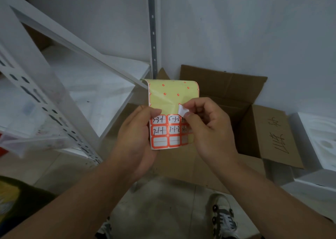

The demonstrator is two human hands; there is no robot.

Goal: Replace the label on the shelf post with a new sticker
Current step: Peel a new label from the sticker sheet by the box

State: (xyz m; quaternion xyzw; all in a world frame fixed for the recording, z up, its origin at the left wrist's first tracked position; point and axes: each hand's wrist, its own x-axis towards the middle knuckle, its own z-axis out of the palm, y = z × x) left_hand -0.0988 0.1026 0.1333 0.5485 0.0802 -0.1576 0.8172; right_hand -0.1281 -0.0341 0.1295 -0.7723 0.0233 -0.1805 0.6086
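An open cardboard box (234,100) sits on the floor against the pale wall (236,29), its flaps spread wide — the right-hand flap (278,135) carries dark handwritten characters. White foam packing (318,144) lies just beside that flap at the right edge. Lower down, a grey-and-white laced shoe (224,218) stands on the tiled floor (163,202) — near the box's front edge.
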